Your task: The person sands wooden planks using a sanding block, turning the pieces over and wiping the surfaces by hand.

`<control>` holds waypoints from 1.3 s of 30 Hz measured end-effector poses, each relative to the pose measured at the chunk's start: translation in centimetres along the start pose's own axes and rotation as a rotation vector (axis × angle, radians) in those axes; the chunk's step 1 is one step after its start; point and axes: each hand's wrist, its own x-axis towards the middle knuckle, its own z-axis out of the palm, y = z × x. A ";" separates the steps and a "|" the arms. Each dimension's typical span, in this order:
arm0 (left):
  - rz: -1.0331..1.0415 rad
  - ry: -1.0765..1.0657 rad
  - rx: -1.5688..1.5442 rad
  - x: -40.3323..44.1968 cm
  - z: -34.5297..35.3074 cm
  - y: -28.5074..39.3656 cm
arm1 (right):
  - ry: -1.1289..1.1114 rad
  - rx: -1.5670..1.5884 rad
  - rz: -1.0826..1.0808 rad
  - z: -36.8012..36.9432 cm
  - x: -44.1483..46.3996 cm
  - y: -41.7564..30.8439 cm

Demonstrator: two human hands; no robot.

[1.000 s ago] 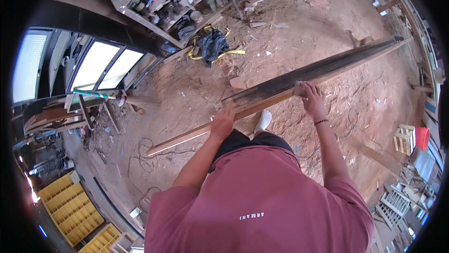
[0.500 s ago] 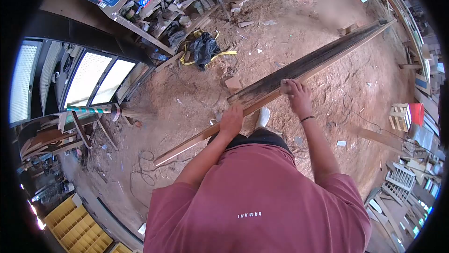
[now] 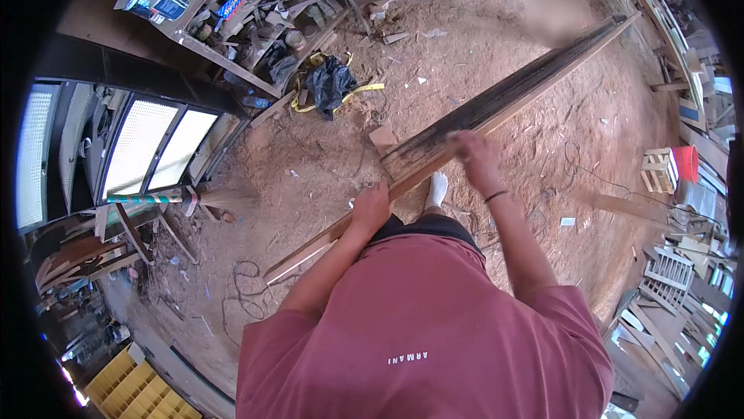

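Observation:
A long narrow wooden strip [image 3: 310, 250] runs diagonally across the view in front of my body. Along its far side lies a wide, dark-stained board [image 3: 496, 101], its near end paler. My left hand [image 3: 372, 207] is closed over the strip near the board's near end. Farther along, my right hand [image 3: 480, 163] is at the strip's edge, smeared by motion. Its fingers are bent around a small tan block, mostly covered by the hand, whose exact kind I cannot make out.
A black plastic bag with yellow straps [image 3: 329, 84] lies on the dirt floor [image 3: 310, 156]. Cluttered wooden shelves [image 3: 232, 63] stand at upper left. A red bucket [image 3: 685, 164] and a small wooden crate [image 3: 659, 170] are at right. Yellow crates [image 3: 136, 388] sit at lower left.
My right hand has shifted left and slightly down along the strip, toward my left hand. My left hand has moved slightly down and left.

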 end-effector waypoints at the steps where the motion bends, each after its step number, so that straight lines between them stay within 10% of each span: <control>1: -0.003 0.012 -0.001 0.0 0.3 -0.2 | -0.087 0.104 -0.046 2.1 -0.5 -1.7; 3: 0.001 0.017 -0.003 0.1 1.5 -0.7 | 0.015 -0.058 -0.356 4.2 -3.6 -8.8; 11: 0.001 -0.036 0.019 -0.1 0.3 -0.1 | 0.024 0.003 0.030 -1.4 -0.3 -2.5; 15: 0.022 -0.069 -0.022 0.0 -0.8 0.4 | 0.022 -0.053 -0.228 3.3 -3.8 -5.6; 18: 0.371 0.196 0.280 0.0 0.8 -0.2 | 0.042 -0.107 -0.194 3.1 -3.3 -3.5; 26: 0.590 0.118 0.386 3.4 -0.9 4.1 | 0.535 0.372 0.426 -2.4 -1.7 12.9; 39: 0.722 0.071 0.489 17.1 1.0 17.3 | 0.361 1.190 0.823 0.7 -11.9 16.7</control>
